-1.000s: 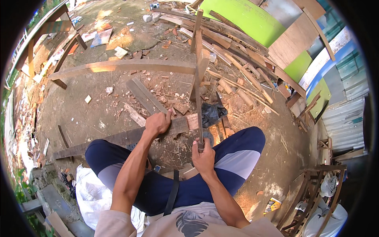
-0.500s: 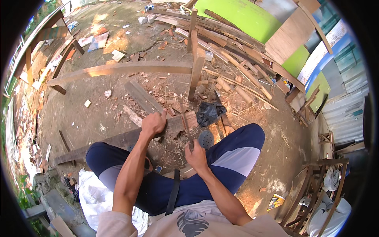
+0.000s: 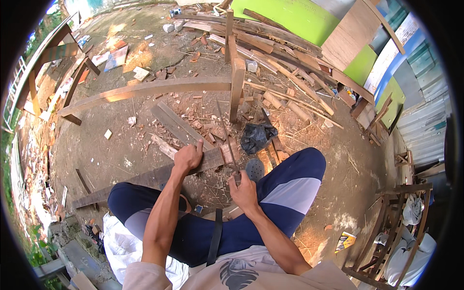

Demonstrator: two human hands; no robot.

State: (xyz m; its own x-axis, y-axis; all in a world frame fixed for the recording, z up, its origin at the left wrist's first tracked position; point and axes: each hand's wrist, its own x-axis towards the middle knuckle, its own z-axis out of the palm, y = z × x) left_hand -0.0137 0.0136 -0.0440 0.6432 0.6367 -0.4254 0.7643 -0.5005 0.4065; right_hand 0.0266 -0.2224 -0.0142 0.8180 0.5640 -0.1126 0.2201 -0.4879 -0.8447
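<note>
A long blade [image 3: 228, 140] held near a plank's [image 3: 145, 177] right end.
The blade is clasped in the right hand [image 3: 244, 191]; the left hand [image 3: 188, 157], apart, is laid on the plank across the ground [image 3: 87, 145], its grip unclear.

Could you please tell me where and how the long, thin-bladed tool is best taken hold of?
The thin-bladed tool is probably best gripped by its handle, coming from the person's side, as the right hand does. It slants away from the body with the handle end nearest, and its narrow length beyond seems to offer little to grip.
</note>
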